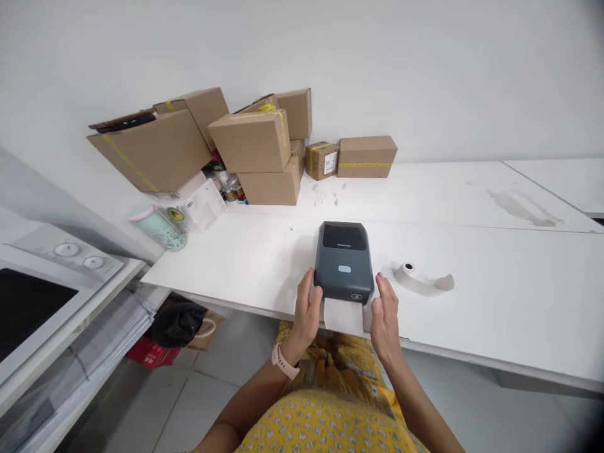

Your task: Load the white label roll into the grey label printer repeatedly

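A dark grey label printer (343, 274) sits near the front edge of the white table, with a light blue button on top. From its front slot a strip of white label paper (343, 316) hangs over the table edge. My left hand (306, 311) is at the printer's left front corner, fingers stretched out and holding nothing. On the other side, my right hand (384, 314) is held upright by the right front corner, fingers extended and a small gap from the casing. A partly unrolled paper roll (419, 280) lies to the right of the printer.
Stacked cardboard boxes (250, 143) stand at the back left, with smaller boxes (367, 157) against the wall. A mint tumbler (163, 229) and a white box (201, 204) are at the left end. A microwave (47, 277) sits on a shelf further left.
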The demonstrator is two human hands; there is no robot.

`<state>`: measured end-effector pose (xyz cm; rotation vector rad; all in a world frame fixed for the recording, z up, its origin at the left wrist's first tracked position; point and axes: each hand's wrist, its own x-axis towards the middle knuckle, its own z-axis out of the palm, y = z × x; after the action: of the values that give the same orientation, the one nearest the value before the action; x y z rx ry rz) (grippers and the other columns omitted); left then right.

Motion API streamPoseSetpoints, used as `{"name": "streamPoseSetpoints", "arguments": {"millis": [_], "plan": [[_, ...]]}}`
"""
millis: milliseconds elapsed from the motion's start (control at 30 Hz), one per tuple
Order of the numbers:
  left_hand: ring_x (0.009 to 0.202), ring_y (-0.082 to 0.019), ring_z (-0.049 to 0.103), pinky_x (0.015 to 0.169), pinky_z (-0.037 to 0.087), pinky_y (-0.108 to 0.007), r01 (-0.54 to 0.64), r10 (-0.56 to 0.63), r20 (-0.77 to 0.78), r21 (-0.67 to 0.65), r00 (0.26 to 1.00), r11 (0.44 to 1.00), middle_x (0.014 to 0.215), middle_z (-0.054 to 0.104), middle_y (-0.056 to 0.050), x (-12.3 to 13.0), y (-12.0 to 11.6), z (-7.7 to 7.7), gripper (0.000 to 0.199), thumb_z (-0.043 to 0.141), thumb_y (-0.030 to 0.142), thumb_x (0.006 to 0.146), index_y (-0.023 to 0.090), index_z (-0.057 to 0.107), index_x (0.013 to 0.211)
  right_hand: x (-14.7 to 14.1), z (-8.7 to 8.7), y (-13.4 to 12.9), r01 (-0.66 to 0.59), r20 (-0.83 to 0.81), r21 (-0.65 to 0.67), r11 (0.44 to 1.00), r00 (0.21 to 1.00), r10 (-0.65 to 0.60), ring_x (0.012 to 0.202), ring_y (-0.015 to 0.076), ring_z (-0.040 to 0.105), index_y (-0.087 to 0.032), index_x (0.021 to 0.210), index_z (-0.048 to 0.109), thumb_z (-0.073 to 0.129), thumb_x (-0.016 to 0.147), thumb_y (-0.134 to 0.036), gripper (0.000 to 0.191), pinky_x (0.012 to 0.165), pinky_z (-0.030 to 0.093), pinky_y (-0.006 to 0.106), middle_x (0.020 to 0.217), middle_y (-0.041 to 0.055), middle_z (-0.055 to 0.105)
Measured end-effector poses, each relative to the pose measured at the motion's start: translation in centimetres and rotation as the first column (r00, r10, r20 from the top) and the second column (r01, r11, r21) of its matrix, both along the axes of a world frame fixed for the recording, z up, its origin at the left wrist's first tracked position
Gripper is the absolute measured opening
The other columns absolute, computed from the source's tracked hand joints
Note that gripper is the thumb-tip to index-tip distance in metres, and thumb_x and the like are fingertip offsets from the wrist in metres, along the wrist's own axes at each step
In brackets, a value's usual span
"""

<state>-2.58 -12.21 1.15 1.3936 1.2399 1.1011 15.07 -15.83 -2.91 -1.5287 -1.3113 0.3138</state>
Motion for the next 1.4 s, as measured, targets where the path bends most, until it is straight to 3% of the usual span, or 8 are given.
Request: {"name": "streamPoseSetpoints", "arguments": {"millis": [367,500,667,867,967,1067,1200,1400], "plan": [[0.153,-0.024,0.015,0.127,0.016,-0.042,-0.045,0.046,0.023,-0.020,0.999,0.999,0.165,0.019,-0.005,1.1,0.0,0.0,0.068,0.040,0.059,0.096,0.026,0.030,0.154,-0.4,0.6,-0.2,-0.046,-0.033,-0.053,0.998,0.998,0.044,0.151,0.0296,0.024,-0.033,0.156,0.023,0.024,0.103,-0.048,0.056,0.118,0.025,0.062,0.162,0.0076,0.030],[0.151,-0.023,0.025,0.124,0.024,-0.039,-0.016,0.009,0.079,0.087,0.997,0.996,0.162,0.029,-0.007,0.7,2.1,1.6,0.063,0.036,0.057,0.098,0.022,0.038,0.151,0.4,3.4,1.7,-0.066,0.047,0.064,0.996,0.997,0.063,0.150,0.0294,0.026,-0.031,0.156,0.024,0.023,0.103,-0.049,0.056,0.118,0.026,0.061,0.160,0.0087,0.033],[0.134,-0.022,0.051,0.114,0.039,-0.037,-0.028,-0.005,0.139,0.236,0.990,0.971,0.144,0.056,-0.008,0.6,7.6,3.5,0.051,0.034,0.048,0.100,0.020,0.054,0.137,1.5,8.1,8.3,-0.071,0.181,0.276,0.959,0.983,0.020,0.147,0.0307,0.030,-0.025,0.156,0.020,0.029,0.100,-0.052,0.063,0.117,0.027,0.059,0.157,0.0149,0.033],[0.127,-0.028,0.053,0.099,0.046,-0.036,0.025,-0.025,-0.371,-0.005,0.928,1.000,0.140,0.058,-0.013,0.9,11.8,1.5,0.052,0.055,0.030,0.084,0.018,0.054,0.135,2.4,12.9,16.5,0.025,0.271,0.331,0.943,0.955,-0.121,0.144,0.0322,0.033,-0.021,0.157,0.004,0.030,0.100,-0.050,0.069,0.111,0.035,0.058,0.157,0.0196,0.030],[0.116,-0.028,0.060,0.091,0.047,-0.035,0.109,-0.155,-0.556,-0.115,0.817,0.987,0.128,0.066,-0.011,0.9,12.9,1.3,0.052,0.055,0.031,0.081,0.021,0.055,0.132,2.9,14.4,18.1,0.059,0.402,0.356,0.933,0.891,-0.210,0.147,0.0369,0.025,-0.017,0.157,0.005,0.034,0.099,-0.052,0.074,0.111,0.030,0.063,0.160,0.0218,0.023],[0.109,-0.031,0.065,0.085,0.048,-0.035,0.159,-0.222,-0.682,-0.155,0.697,0.975,0.118,0.070,-0.012,1.0,14.0,2.0,0.049,0.057,0.034,0.078,0.020,0.060,0.125,2.9,14.3,17.7,-0.076,0.556,0.391,0.917,0.814,-0.169,0.144,0.0368,0.030,-0.016,0.153,0.026,0.042,0.097,-0.047,0.066,0.111,0.029,0.059,0.156,0.0204,0.034],[0.103,-0.034,0.067,0.079,0.049,-0.035,0.251,-0.297,-0.748,-0.180,0.594,0.951,0.112,0.072,-0.016,1.1,15.4,2.6,0.039,0.059,0.035,0.075,0.016,0.066,0.109,3.1,13.1,16.8,-0.306,0.671,0.295,0.905,0.741,0.032,0.122,0.0300,0.054,-0.021,0.136,0.052,0.046,0.096,-0.035,0.042,0.102,0.042,0.048,0.132,0.0138,0.060],[0.086,-0.028,0.069,0.071,0.049,-0.031,0.332,-0.356,-0.678,-0.173,0.643,0.927,0.096,0.074,-0.011,0.8,15.8,1.8,0.026,0.056,0.032,0.076,0.016,0.067,0.094,4.8,14.1,17.9,-0.147,0.535,0.235,0.961,0.845,-0.002,0.118,0.0287,0.057,-0.017,0.131,0.053,0.050,0.093,-0.039,0.044,0.099,0.046,0.045,0.127,0.0147,0.063]]}}
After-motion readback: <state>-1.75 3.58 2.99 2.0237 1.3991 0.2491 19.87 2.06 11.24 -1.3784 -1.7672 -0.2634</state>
